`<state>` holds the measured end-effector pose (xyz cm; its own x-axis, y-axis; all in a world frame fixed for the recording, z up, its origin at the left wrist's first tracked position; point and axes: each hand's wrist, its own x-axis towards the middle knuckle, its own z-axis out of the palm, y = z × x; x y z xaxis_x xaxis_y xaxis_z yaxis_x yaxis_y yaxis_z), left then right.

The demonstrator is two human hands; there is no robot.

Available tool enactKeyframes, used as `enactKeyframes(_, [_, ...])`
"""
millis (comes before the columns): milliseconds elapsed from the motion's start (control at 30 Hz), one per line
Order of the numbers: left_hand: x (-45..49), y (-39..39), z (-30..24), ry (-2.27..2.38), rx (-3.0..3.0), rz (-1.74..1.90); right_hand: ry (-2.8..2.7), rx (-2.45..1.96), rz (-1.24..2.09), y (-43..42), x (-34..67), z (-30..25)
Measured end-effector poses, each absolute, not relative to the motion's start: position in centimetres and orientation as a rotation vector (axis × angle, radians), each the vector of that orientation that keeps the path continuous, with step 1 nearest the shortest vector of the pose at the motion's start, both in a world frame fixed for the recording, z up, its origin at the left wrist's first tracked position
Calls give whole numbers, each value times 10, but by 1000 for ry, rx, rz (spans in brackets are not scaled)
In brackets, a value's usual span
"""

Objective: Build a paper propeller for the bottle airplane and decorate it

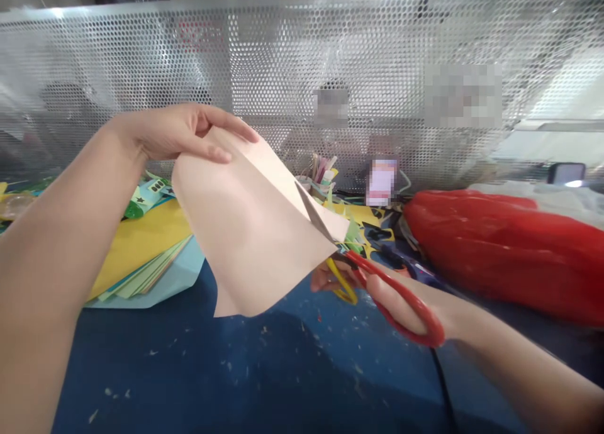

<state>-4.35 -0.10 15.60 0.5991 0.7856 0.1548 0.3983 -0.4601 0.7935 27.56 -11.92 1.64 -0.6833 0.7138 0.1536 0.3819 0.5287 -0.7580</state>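
My left hand (182,132) pinches the top edge of a pale pink sheet of paper (250,239) and holds it up over the blue table (226,371). My right hand (401,299) grips red-handled scissors (406,295), thumb through the red loop, fingers near a yellow part of the handle. The blades (314,217) point up and to the left and cut into the right side of the sheet. The lower corner of the paper hangs free above the table.
A stack of yellow, green and light blue paper (141,258) lies at the left. A red plastic bag (504,251) sits at the right. Paper scraps, a cup of sticks (321,176) and a perforated metal screen (302,75) stand behind.
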Motion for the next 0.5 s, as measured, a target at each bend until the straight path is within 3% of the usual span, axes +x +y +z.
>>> enactKeyframes(500, [-46, -10, 143, 1104, 1651, 686, -2221, -929, 1198, -121, 265, -9])
